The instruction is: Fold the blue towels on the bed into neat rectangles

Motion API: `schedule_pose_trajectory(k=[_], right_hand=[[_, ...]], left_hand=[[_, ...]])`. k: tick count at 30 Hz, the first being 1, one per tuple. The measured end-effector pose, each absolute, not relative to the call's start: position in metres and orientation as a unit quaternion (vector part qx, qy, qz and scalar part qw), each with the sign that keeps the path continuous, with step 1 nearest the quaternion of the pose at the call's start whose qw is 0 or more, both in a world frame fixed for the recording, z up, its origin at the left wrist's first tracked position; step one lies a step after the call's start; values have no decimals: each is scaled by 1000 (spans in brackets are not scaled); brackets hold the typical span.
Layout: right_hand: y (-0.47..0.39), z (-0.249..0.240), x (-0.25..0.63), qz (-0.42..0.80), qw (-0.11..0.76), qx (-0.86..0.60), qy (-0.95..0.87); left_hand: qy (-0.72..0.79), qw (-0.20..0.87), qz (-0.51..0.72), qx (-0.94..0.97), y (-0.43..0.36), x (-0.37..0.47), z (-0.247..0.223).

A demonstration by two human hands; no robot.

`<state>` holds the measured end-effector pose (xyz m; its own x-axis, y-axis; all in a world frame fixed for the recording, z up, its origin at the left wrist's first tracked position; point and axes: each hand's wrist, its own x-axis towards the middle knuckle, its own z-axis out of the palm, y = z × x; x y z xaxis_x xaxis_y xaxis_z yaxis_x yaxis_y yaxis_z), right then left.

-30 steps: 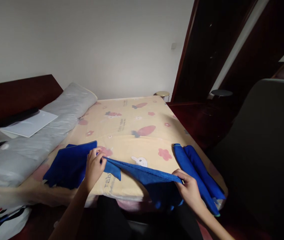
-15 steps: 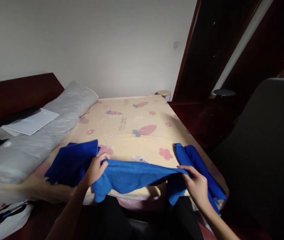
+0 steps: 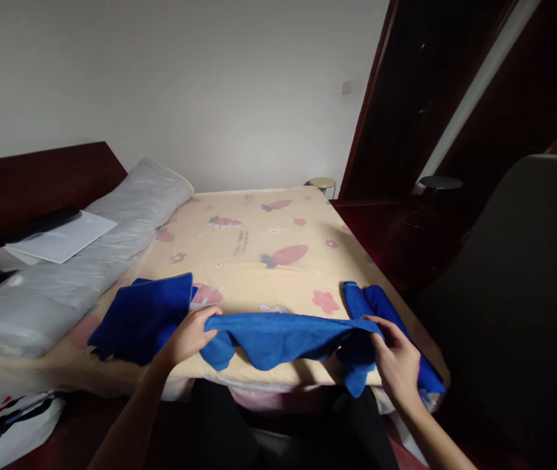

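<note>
A blue cloth (image 3: 278,336) hangs stretched between my two hands, over the near edge of the bed, its ends drooping. My left hand (image 3: 194,334) is closed on its left upper corner, thumb and fingers pinching the edge. On the opposite corner my right hand (image 3: 396,356) pinches the fabric the same way. Just left of my left hand lies a stack of flat darker blue cloths (image 3: 143,316). Beyond my right hand, rolled or folded blue cloths (image 3: 381,303) lie along the bed's right side, partly hidden by that hand.
The bed (image 3: 239,274) has a cream sheet with carrot and flower prints. A grey pillow (image 3: 131,202) lies along the headboard (image 3: 38,173), with a white flat item (image 3: 65,238) on it. A dark chair back (image 3: 518,274) stands at right; a stool (image 3: 323,183) is behind the bed.
Both hands have shifted a little to the right with the cloth. Its upper edge is pulled straighter and more level. The other blue cloths have stayed put.
</note>
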<state>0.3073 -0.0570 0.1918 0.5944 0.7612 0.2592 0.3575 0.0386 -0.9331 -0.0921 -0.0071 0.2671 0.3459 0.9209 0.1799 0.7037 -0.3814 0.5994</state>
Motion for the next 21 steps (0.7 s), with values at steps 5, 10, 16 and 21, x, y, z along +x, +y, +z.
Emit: schedule_pose_trajectory(k=[5,10,16,21], right_hand=[[-55,190,307,183,617,-653,-399],[-53,185,308,180,622,-654,-391],[-52,182,310,172,623,-658,-387],[-52,183,310,192,626,-655,-378]], left_hand=[[560,128,354,738,0,-96,267],[609,46,467,640,0,-103,268],[637,36,531,558,-4,-107,271],[643,48,561,518,-6,-104,275]])
